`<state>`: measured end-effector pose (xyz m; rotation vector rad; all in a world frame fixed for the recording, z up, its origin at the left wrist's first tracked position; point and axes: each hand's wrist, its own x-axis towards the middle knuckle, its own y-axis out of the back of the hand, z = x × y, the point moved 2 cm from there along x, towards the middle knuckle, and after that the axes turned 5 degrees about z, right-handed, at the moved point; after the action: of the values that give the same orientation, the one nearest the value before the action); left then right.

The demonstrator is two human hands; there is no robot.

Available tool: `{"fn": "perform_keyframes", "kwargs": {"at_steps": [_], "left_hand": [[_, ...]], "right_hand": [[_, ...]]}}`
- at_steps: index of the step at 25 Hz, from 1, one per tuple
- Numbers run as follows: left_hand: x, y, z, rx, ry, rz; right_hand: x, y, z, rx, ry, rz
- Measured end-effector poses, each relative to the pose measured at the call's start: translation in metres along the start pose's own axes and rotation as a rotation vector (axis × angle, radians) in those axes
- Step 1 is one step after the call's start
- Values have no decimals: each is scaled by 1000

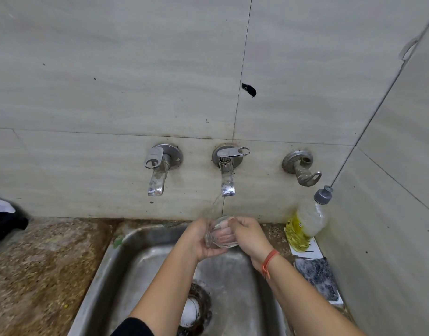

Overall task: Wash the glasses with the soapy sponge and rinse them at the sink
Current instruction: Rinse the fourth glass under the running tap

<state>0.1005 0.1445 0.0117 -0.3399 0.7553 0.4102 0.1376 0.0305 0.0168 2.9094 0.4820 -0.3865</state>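
Holding a clear glass (220, 235) between both hands, the person keeps it over the back of the steel sink (126, 251), just below the middle tap (226, 175). The glass lies tilted, its mouth turned toward the right. The left hand (198, 241) cups it from the left and underneath, with the fingers curled round its base and side. The right hand (249, 236) grips it at the mouth. Its fingers show through the clear wall, so they seem to reach inside, while the thumb lies over the outside near the rim. Both grips are closed on the glass.

A thin stream (215, 204) of water slants down from the middle tap's spout and lands near the top of the glass and the left hand. This tap's lever points to the right.

An orange band (269, 261) circles the right wrist, and a black sleeve (135, 327) shows at the left elbow. Between the forearms lies the drain (196, 309), with something white in it.

A left tap (157, 170) and a dull right valve (302, 168) flank the running one on the tiled wall. A plastic bottle (305, 226) with yellow liquid and a grey cap stands at the sink's right back corner, against the side wall. In front of it lies a flat, dark, speckled pad (317, 277); what it is cannot be told. A speckled stone counter (38, 263) runs along the left of the sink.
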Motion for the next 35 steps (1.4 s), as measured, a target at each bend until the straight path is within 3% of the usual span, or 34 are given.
{"fn": "perform_keyframes", "kwargs": {"at_steps": [7,10,14,18,21,26,30,35], "left_hand": [[1,8,6,-157,-8,-109],[1,5,3,-289,-10,-220],[2,0,-2,-211,-63,-242],[-5,0,2,-164,-197,-212],[-6,9,-2,-44,-305,-189],[2,31,-7,-141,-302,-48],[3,42,-4,-144,-299,-66],[0,48,-2,73,-439,-117]], "right_hand": [[-4,4,-1,154,56,-27],[-1,9,1,352,-48,30],[2,12,4,498,-225,138],[3,5,2,495,-346,142],[8,-9,-4,342,-391,86],[-1,-25,-10,193,-254,-21],[-3,-31,-17,220,-205,-68],[2,-23,-18,409,-353,-25]]}}
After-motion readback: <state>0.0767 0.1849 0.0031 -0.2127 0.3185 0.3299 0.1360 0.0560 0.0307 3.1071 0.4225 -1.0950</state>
